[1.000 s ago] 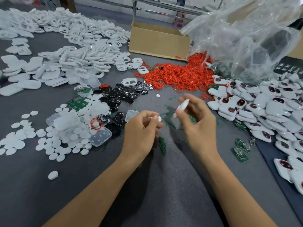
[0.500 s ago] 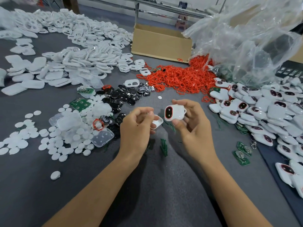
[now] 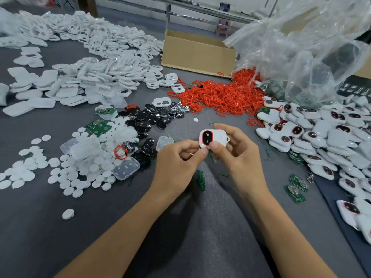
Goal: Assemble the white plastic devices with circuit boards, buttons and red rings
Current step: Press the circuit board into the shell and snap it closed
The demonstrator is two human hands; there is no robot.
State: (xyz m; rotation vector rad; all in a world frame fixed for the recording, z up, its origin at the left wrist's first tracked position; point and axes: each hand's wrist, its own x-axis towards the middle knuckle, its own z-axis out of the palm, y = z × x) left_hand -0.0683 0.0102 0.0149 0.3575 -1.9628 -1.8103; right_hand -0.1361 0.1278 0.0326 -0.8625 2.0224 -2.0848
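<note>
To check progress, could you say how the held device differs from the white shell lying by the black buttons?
The device has black buttons rimmed in red; the shell shows two empty holes. The device is gripped in the right hand; the shell lies on the table. Both are white and rounded.

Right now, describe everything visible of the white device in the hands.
The white device is a rounded, glossy plastic shell with a dark oval button pad ringed in red and a small loop on the opposite edge. It faces the camera, gripped by the right hand, thumb on its lower edge; the left hand curls just below, contact unclear.
</note>
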